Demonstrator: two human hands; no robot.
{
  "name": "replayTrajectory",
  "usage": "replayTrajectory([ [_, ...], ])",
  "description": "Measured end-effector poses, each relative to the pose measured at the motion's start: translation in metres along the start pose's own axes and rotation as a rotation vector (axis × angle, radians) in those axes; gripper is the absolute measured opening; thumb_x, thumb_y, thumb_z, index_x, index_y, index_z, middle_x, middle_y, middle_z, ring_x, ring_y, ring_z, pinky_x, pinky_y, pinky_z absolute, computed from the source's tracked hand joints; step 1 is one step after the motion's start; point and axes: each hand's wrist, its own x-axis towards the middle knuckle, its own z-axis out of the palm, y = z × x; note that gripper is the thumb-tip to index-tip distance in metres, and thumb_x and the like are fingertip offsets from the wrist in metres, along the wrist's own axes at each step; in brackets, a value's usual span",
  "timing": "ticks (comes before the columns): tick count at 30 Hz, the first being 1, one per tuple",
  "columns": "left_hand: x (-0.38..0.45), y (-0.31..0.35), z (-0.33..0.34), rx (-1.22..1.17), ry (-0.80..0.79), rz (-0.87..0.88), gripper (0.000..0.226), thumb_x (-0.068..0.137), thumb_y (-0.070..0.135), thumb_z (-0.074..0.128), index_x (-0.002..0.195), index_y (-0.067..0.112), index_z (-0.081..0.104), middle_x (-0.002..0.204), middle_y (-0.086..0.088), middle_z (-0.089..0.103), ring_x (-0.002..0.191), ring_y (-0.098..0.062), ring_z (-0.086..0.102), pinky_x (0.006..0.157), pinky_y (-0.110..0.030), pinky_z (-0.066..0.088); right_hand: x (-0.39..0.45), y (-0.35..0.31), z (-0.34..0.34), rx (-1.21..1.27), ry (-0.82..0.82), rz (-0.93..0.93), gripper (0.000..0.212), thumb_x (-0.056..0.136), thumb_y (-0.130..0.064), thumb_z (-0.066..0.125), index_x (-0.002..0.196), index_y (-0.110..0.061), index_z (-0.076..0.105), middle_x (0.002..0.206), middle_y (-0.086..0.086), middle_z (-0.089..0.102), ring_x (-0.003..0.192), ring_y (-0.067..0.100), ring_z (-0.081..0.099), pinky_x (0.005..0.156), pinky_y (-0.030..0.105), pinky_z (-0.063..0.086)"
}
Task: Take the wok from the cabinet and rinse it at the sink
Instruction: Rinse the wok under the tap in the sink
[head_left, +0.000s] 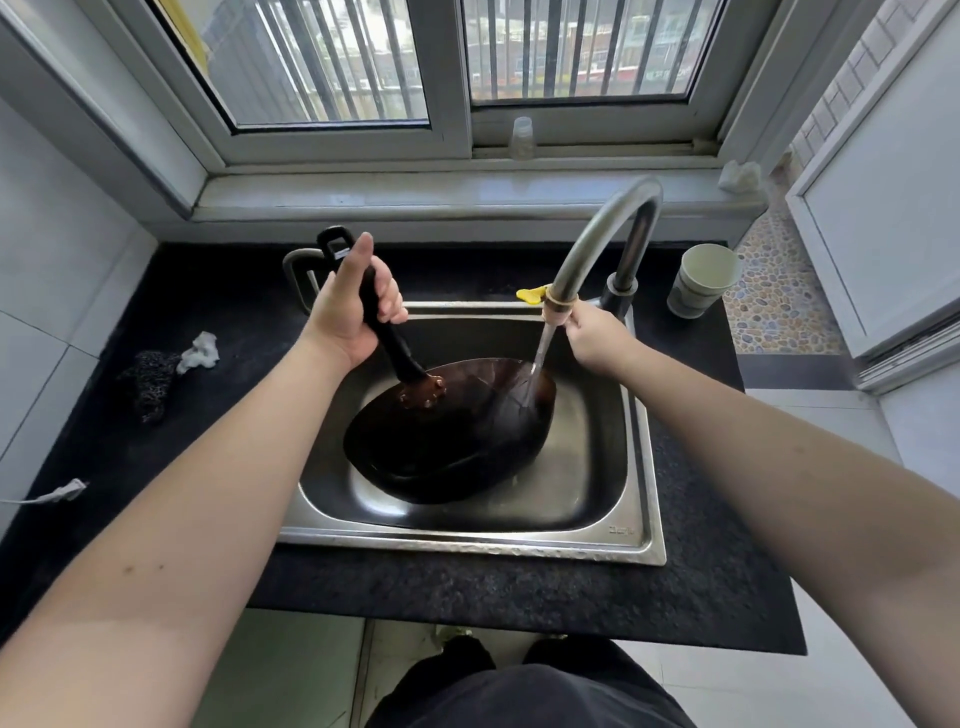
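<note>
Dark trousers (530, 691) at bottom edge. Left hand (348, 312) closed round wok (447, 431) handle, wok tilted in sink (639, 467) under running water. Right hand (592, 338) pinching tap (597, 244) nozzle. Risk: wet handle slipping, or stream glancing off tilted wok onto counter (467, 582).

Paper cup (702, 280) standing on the dark table (519, 587) at the far right, crumpled white tissue (200, 352) touching a dark scrubbing cloth (150, 382) on the left, clear plastic bottle (522, 138) upright on the window sill (415, 195), white wad (740, 176) at the sill's right end, barred window (457, 57) above
</note>
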Motion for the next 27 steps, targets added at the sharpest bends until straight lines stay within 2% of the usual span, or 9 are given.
replayTrajectory([
  [7,-0.01,0.003,-0.042,-0.083,0.073,0.008,0.057,0.069,0.064,0.067,0.049,0.016,0.045,0.04,0.002,0.039,0.038,-0.012,0.031,0.048,-0.022,0.027,-0.001,-0.005,0.0,0.038,0.045,-0.009,0.038,0.102,-0.012,0.032,0.135,-0.017,0.051,0.135,0.012,0.057,0.125,0.03,0.05,0.096,0.027,0.035],
  [15,-0.025,0.005,-0.072,-0.151,0.152,0.029,0.057,0.068,0.065,0.068,0.049,0.017,0.044,0.039,0.003,0.038,0.038,-0.011,0.03,0.049,-0.023,0.026,-0.003,-0.008,0.002,0.033,0.08,0.009,0.037,0.101,-0.01,0.032,0.134,-0.012,0.051,0.132,0.017,0.056,0.12,0.033,0.051,0.087,0.024,0.033],
  [20,-0.027,0.005,-0.071,-0.15,0.142,0.034,0.056,0.069,0.064,0.067,0.048,0.017,0.043,0.039,0.003,0.037,0.038,-0.011,0.029,0.049,-0.024,0.025,-0.003,-0.01,0.003,0.014,0.075,0.034,0.036,0.101,-0.012,0.032,0.131,-0.01,0.052,0.131,0.019,0.057,0.12,0.035,0.051,0.09,0.028,0.036],
  [25,-0.023,0.004,-0.05,-0.119,0.087,0.034,0.057,0.067,0.063,0.069,0.048,0.016,0.044,0.039,0.001,0.036,0.037,-0.013,0.03,0.048,-0.022,0.029,-0.003,-0.011,0.005,-0.002,0.079,0.053,0.035,0.101,-0.012,0.032,0.13,-0.011,0.052,0.126,0.021,0.059,0.115,0.037,0.053,0.083,0.027,0.035],
  [27,-0.021,0.003,-0.041,-0.103,0.068,0.034,0.058,0.065,0.063,0.072,0.048,0.015,0.044,0.039,0.0,0.036,0.036,-0.013,0.03,0.047,-0.023,0.029,-0.005,-0.014,0.004,0.004,0.082,0.073,0.035,0.101,-0.013,0.032,0.13,-0.008,0.051,0.128,0.022,0.057,0.117,0.037,0.052,0.087,0.03,0.038],
])
